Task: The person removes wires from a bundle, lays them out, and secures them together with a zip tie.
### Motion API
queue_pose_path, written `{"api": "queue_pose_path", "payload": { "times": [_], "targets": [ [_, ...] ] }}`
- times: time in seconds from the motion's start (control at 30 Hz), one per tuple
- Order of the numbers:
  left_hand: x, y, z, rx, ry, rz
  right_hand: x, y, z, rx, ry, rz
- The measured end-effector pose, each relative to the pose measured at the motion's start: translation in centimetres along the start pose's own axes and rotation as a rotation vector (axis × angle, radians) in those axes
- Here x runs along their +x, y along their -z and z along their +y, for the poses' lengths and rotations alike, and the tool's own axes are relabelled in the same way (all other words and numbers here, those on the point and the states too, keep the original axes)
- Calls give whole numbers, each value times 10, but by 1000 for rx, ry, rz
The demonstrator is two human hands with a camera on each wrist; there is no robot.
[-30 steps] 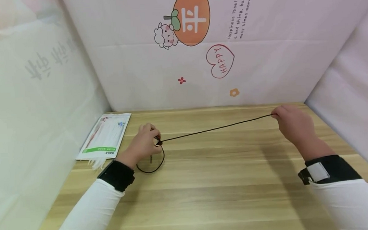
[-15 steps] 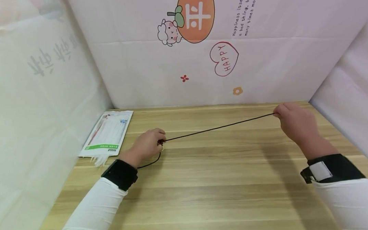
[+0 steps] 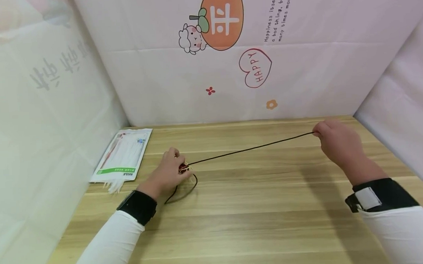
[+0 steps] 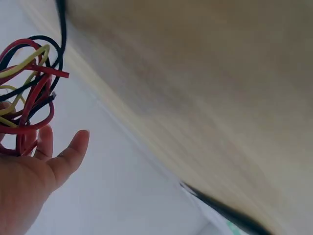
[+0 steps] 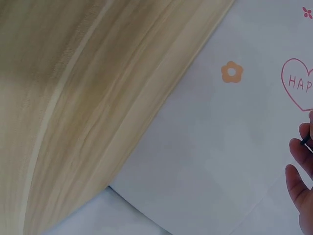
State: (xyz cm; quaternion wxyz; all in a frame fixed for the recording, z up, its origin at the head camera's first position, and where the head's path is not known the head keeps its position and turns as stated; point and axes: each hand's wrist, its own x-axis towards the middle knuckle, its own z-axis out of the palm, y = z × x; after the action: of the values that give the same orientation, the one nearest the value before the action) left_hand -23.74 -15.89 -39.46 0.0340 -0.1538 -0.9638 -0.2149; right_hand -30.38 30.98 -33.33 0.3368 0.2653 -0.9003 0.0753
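I'm watching the left hand (image 3: 165,171) curl tight round a tangled wire bundle (image 4: 33,96); at its three o'clock in the head view, the right hand (image 3: 341,146) pinches the far end of a black wire (image 3: 247,149), drawn nearly straight over the table (image 3: 254,224). My worry: a harder tug towards three o'clock could cinch a tangle inside the bundle, or slide that thin end out of the pinch. A slack loop (image 3: 195,184) hangs at five o'clock and might snag. At nine o'clock, a backward swing could sweep the packet (image 3: 127,151).
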Motion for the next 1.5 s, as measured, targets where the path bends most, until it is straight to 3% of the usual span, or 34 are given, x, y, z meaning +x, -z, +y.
{"api": "queue_pose_path", "payload": {
  "times": [0.23, 0.4, 0.57, 0.67, 0.87, 0.93, 1.17, 1.3, 1.5],
  "targets": [
    [4, -1, 3, 118, -34, 0, -5, 0, 3, -4, -27, -25],
    [6, 1, 3, -2, -20, -35, -9, 3, 7, -5, -42, -46],
    [8, 3, 4, -89, 60, -55, -10, 6, 8, -3, -52, -56],
    [8, 5, 7, -48, 68, -52, -10, 7, 7, -5, -44, -48],
    [8, 7, 11, 161, 5, -3, -8, 6, 8, -13, -26, -45],
    [8, 6, 9, 189, -12, 25, -9, 5, 9, -13, -28, -49],
    [2, 10, -3, 113, 1, 78, -13, 0, 9, 8, -55, -137],
    [-1, 14, -9, 151, 17, 60, -16, -2, 10, -1, -69, -202],
    [-2, 18, -8, 140, 9, -3, -23, 1, 18, -32, -86, -217]
  ]
}}
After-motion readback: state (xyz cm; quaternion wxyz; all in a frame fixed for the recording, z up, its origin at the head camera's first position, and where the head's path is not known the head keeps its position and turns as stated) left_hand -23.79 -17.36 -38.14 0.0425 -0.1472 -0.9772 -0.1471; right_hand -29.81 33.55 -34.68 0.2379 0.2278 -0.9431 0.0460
